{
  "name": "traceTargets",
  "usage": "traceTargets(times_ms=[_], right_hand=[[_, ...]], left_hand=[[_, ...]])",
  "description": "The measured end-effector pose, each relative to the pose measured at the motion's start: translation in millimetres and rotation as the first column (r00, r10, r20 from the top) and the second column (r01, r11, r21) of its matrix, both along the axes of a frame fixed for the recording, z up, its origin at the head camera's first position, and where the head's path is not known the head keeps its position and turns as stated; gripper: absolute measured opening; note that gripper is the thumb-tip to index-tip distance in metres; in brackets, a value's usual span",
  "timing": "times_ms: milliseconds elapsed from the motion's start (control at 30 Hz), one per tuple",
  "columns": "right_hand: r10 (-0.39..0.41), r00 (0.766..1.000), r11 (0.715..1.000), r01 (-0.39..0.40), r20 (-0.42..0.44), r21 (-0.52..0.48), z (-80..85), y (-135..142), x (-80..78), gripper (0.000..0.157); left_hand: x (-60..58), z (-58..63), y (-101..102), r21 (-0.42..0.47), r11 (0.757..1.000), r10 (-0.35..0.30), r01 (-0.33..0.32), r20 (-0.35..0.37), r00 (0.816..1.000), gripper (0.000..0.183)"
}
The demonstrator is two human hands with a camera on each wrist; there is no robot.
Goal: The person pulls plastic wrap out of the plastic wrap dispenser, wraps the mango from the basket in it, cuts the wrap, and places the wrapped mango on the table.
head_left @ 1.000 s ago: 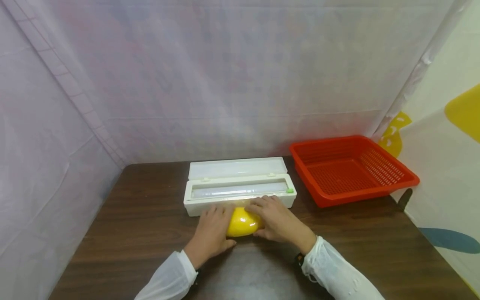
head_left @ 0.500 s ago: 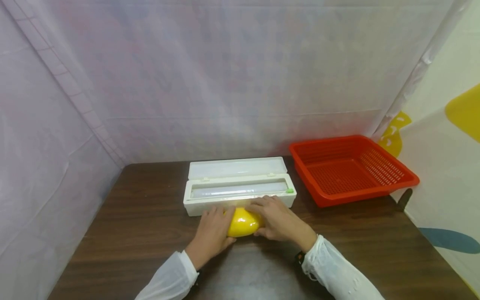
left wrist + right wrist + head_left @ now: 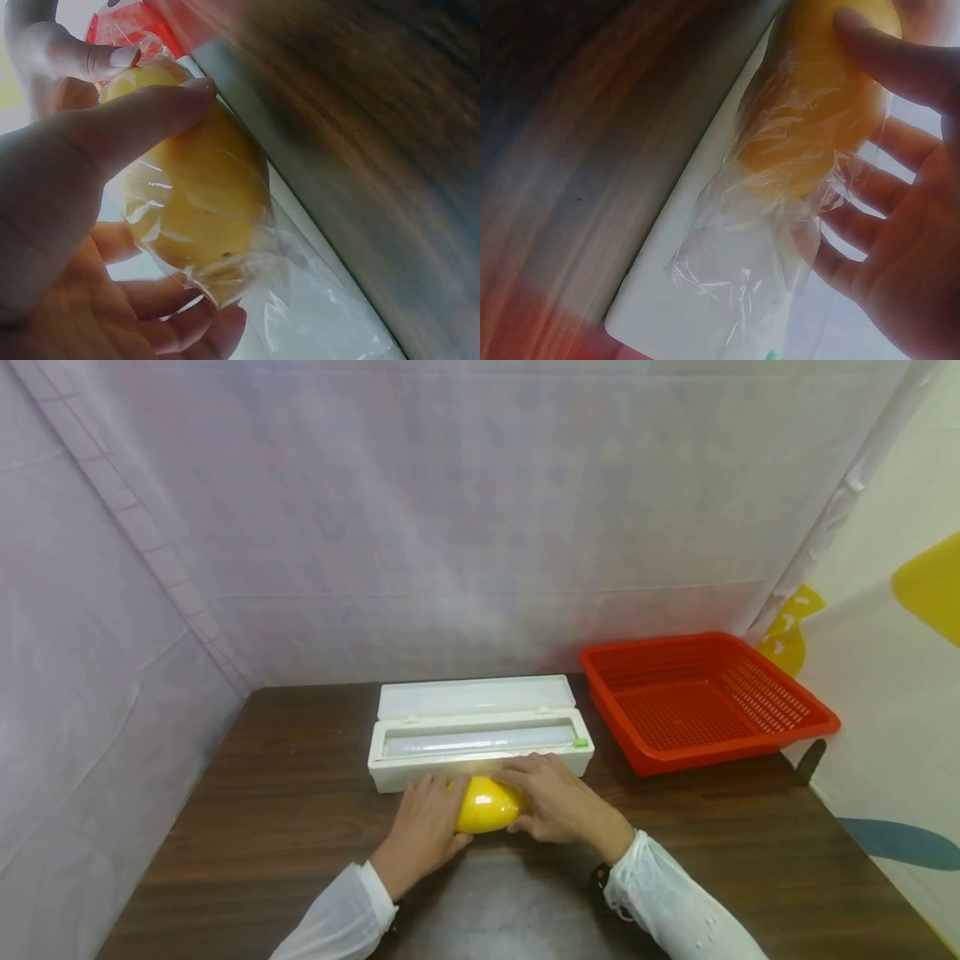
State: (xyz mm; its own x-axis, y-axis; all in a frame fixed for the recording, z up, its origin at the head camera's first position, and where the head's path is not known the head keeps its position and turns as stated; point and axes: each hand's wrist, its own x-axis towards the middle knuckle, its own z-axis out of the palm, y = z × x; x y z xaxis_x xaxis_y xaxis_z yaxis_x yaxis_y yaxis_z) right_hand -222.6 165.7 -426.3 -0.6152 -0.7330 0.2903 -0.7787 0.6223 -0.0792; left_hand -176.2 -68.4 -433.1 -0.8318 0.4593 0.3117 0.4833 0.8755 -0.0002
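A yellow mango point(image 3: 486, 806) sits between both hands, in front of a white cling film dispenser point(image 3: 408, 773). Clear cling film point(image 3: 727, 255) covers the fruit and bunches in loose folds beyond both its ends in the wrist views. On the left, my left hand point(image 3: 426, 820) grips the mango, its thumb across the side facing me and its fingers behind. My right hand point(image 3: 557, 802) holds the other end, thumb pressed on the wrapped skin. Inside the dispenser, whose lid stands open toward the back, lies a film roll point(image 3: 476, 742); a green slider point(image 3: 580, 742) is at the right end.
A red plastic basket point(image 3: 712, 752) with a perforated base stands at the back right of the brown wooden table point(image 3: 247, 827). White sheeting point(image 3: 480, 527) hangs behind the table and along its left side.
Nearly nothing moves. My left thumb draws slightly in against the mango; the right hand keeps its place.
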Motion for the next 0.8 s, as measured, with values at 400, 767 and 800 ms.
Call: traceTargets(times_ms=[400, 767, 800], right_hand=[[0.034, 0.999, 0.999, -0.035, -0.028, -0.012, -4.7, 0.0, -2.8, 0.073], [0.017, 1.0, 1.0, -0.017, 0.019, 0.016, -1.4, 0.1, -1.8, 0.07], [0.016, 1.0, 1.0, -0.017, 0.019, 0.019, -1.3, 0.2, -1.6, 0.07]], left_hand=[[0.3, 0.7, 2.9, -0.064, 0.998, 0.022, -0.023, -0.019, 1.0, 0.083], [1.5, 1.5, 3.9, -0.095, 0.995, 0.012, -0.019, -0.072, 0.997, 0.097], [1.4, 1.5, 3.9, -0.094, 0.995, 0.011, -0.017, -0.074, 0.997, 0.095]])
